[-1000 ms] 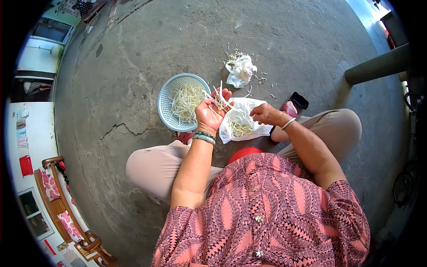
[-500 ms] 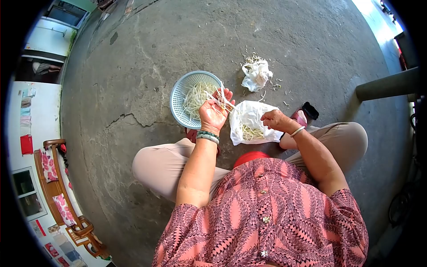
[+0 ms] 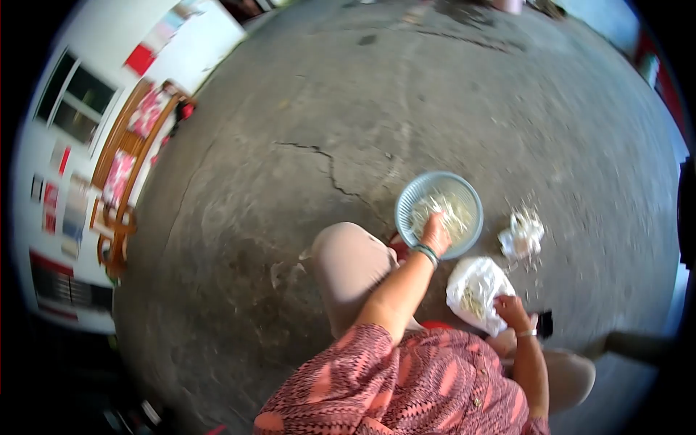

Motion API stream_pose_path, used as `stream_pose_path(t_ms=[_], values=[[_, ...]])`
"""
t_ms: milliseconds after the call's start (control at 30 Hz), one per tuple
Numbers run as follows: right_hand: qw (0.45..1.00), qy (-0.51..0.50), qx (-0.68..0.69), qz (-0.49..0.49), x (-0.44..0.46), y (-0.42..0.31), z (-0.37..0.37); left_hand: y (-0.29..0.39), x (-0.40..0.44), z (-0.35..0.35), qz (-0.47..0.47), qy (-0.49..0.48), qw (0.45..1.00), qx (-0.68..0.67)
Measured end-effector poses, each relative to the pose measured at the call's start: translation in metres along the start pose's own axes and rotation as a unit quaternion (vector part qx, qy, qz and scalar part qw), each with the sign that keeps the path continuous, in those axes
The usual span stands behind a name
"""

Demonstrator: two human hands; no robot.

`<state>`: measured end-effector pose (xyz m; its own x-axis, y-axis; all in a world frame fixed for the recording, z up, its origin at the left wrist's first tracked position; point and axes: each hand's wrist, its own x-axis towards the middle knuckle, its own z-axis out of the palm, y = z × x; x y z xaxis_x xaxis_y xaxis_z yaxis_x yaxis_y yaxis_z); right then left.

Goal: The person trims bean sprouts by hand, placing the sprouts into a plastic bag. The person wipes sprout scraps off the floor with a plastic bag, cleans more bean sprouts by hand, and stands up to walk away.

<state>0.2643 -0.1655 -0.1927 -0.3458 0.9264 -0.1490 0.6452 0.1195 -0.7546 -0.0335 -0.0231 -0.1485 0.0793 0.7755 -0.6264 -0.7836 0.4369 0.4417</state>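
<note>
A light blue plastic colander [image 3: 475, 230] stands on the floor with pale bean sprouts [image 3: 455, 210] inside. My left hand [image 3: 436, 233], bracelets at its wrist, reaches over the near side of the colander onto the sprouts; its fingertips are blurred and partly hidden among them. A white plastic bag [image 3: 484, 273] lies open to the right, with more sprouts [image 3: 473, 303] in it. At that bag's right edge is my right hand [image 3: 513, 313], fingers curled together; what they may hold is too small to make out.
A crumpled white plastic bag [image 3: 523, 238] with scattered sprout scraps lies beyond and right. My bent knee [image 3: 351, 264] is left of the colander. A grey post [image 3: 638, 346] is at lower right. A wooden bench [image 3: 123, 138] stands along the left wall.
My view has swung left, so the colander and bags appear further right and lower. My left hand, earlier palm up with sprouts, has turned over and gone down into the colander.
</note>
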Motion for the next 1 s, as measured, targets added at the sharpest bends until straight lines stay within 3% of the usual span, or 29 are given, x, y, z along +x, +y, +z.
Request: stream_pose_path(t_ms=[33,167,200,267,333,400,467,500,600,667,700,733,767,833,900,933,1000], values=[[1.0,-0.004,-0.01,0.001,0.0,0.0,0.002,-0.014,0.023,-0.019,-0.007,0.09,0.996,0.026],[0.996,-0.035,-0.083,-0.002,-0.003,-0.015,-0.002,-0.022,0.02,-0.013,0.07,0.013,0.997,0.041],[0.995,-0.04,-0.078,-0.036,-0.004,-0.006,0.001,-0.019,0.018,-0.001,0.099,0.038,0.994,0.011],[0.995,-0.073,-0.065,0.013,-0.005,-0.016,-0.001,-0.017,0.036,-0.008,0.203,0.034,0.968,0.14],[0.986,-0.133,-0.085,0.052,-0.007,-0.011,0.001,-0.012,0.014,-0.001,0.177,0.038,0.965,0.188],[0.978,-0.131,-0.164,-0.022,-0.011,-0.006,0.005,-0.031,0.02,-0.007,0.205,0.043,0.955,0.21],[0.938,-0.222,-0.259,0.056,-0.006,-0.036,-0.001,-0.038,0.019,-0.021,0.112,0.005,0.944,0.312],[0.929,-0.253,-0.268,0.042,-0.002,-0.034,0.001,-0.05,0.026,-0.029,0.197,-0.016,0.92,0.34],[0.923,-0.291,-0.254,-0.008,-0.013,0.011,0.011,-0.071,0.031,-0.06,0.024,-0.09,0.962,0.255],[0.924,-0.307,-0.22,0.05,-0.016,-0.014,0.0,-0.073,0.027,-0.07,-0.071,-0.079,0.962,0.252],[0.902,-0.308,-0.288,0.093,-0.014,-0.001,0.009,-0.069,0.01,-0.058,-0.087,-0.03,0.947,0.308],[0.915,-0.272,-0.297,0.01,-0.015,0.0,0.004,-0.059,-0.006,-0.048,-0.117,0.015,0.936,0.331],[0.925,-0.238,-0.293,0.047,-0.015,-0.002,0.004,-0.056,-0.005,-0.059,-0.146,-0.031,0.921,0.36],[0.908,-0.233,-0.342,0.062,-0.009,-0.022,-0.005,-0.049,-0.02,-0.053,-0.182,-0.024,0.905,0.383],[0.919,-0.198,-0.337,0.057,-0.005,-0.037,-0.018,-0.059,-0.012,-0.061,-0.218,-0.024,0.846,0.485],[0.928,-0.151,-0.337,0.052,-0.005,-0.028,-0.018,-0.058,-0.013,-0.055,-0.238,-0.012,0.841,0.486],[0.921,-0.173,-0.335,0.092,0.0,-0.044,-0.036,-0.056,-0.028,-0.042,-0.235,0.03,0.841,0.487]])
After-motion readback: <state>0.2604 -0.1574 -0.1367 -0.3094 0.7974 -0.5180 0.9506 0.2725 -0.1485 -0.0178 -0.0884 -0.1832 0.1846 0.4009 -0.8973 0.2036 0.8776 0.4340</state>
